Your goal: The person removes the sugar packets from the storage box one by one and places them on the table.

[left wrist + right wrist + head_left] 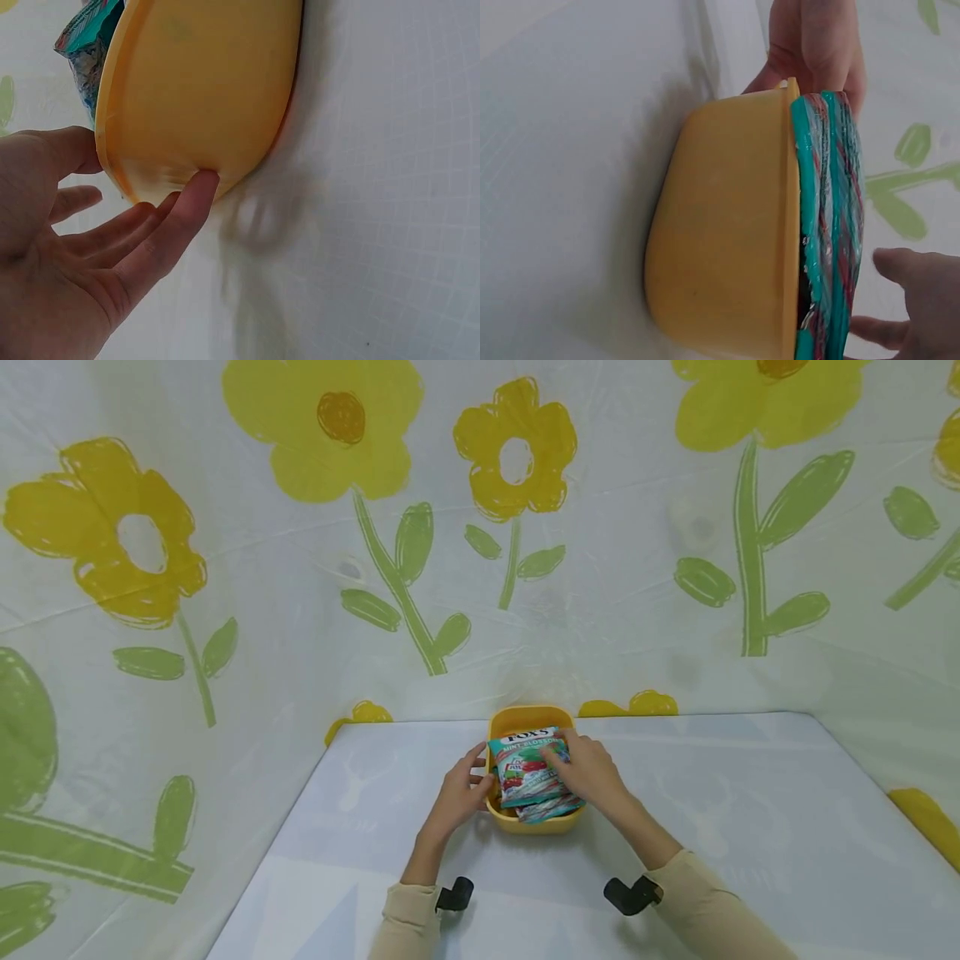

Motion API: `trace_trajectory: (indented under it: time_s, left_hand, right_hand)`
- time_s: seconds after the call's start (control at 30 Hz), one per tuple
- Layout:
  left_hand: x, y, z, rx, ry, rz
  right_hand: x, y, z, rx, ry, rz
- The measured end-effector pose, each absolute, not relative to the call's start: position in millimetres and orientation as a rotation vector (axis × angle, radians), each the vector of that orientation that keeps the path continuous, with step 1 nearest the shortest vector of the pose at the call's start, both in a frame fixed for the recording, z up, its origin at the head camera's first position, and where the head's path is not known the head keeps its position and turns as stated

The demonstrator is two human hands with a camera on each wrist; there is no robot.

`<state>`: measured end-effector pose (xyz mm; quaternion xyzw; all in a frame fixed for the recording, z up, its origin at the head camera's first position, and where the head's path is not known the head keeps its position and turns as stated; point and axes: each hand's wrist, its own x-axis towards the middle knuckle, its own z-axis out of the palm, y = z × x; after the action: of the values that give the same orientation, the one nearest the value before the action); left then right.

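A yellow plastic tub [536,828] stands on the table, holding teal candy bags. The top bag [523,781] reads "FOX'S" and rises above the rim. A second bag [551,810] lies beneath it. My left hand [457,793] is at the tub's left side; in the left wrist view its spread fingers [161,244] touch the outer wall and rim. At the right edge of the top bag, my right hand [592,770] rests fingers on it. In the right wrist view the right hand's thumb and a finger are spread apart beside the stacked bags [832,225].
The tub sits near the back edge of the pale table [720,827]. Behind it hangs a white sheet [630,568] with yellow flowers and green leaves. Each wrist carries a black camera mount, such as the left one [455,894].
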<state>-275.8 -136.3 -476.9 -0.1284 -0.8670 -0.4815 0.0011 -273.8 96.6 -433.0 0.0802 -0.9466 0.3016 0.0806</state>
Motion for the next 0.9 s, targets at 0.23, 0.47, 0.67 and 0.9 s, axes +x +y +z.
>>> trace_trajectory:
  time_s: [0.23, 0.47, 0.67, 0.9]
  left_hand:
    - [-277, -136, -478, -0.361, -2.739, -1.501]
    - [-278, -136, -476, -0.355, -2.742, -1.486]
    - [-278, -137, -476, -0.402, -2.722, -1.463]
    - [-277, -136, -474, -0.378, -2.728, -1.498]
  right_hand:
    - [-272, 84, -424, 0.1, -2.971, 0.771]
    - [-273, 75, -423, 0.064, -3.004, 0.717]
    - [-278, 70, -424, 0.021, -2.999, 0.7]
    - [-282, 68, -425, 0.018, -2.956, 0.692]
